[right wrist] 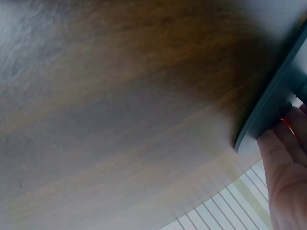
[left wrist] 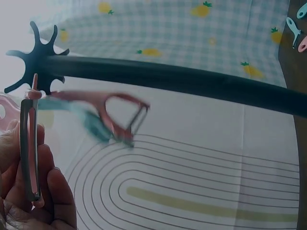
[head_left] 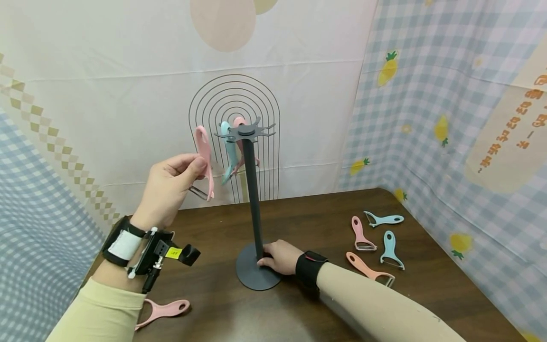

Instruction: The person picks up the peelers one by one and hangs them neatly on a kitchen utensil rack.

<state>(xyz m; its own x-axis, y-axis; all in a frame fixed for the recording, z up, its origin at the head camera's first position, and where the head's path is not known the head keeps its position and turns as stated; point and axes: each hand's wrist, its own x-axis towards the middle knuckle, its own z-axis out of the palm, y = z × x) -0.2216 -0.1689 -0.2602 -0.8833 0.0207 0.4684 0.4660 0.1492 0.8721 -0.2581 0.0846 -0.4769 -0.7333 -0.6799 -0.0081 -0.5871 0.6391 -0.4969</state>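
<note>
Far left: blue-checked cloth (head_left: 38, 190). Low on the worktop (head_left: 218, 313), a pink peeler (head_left: 168, 309) lies flat, its head end partly behind the left forearm. A strapped-on camera (head_left: 164, 254) sits at that wrist.

Left grip (head_left: 173, 183): raised, thumb and fingers clamped together on a second pink peeler, the held peeler (head_left: 204, 147). It stands roughly upright, holed handle end up, blade end down, just beside the stand's pronged top, on its left.

Next, hanging from the prongs: a teal peeler (head_left: 231, 152) and another hung pink one (head_left: 239, 122), close together, blurred in the left wrist view.

Centre: dark grey stand (head_left: 252, 190), slim pole on a round base (head_left: 256, 280), pronged top.

Right grip (head_left: 282, 256): low, thumb and forefinger closed about the pole's foot, at the base.

Right side of worktop, a loose cluster of four: pink peeler with wide blade (head_left: 358, 232); orange peeler (head_left: 367, 270) nearer the viewer, just above the right sleeve; upper blue peeler (head_left: 386, 220), lying crosswise; lower blue peeler (head_left: 390, 247), blade toward the viewer. Beyond: pineapple-print cloth (head_left: 414, 142).
</note>
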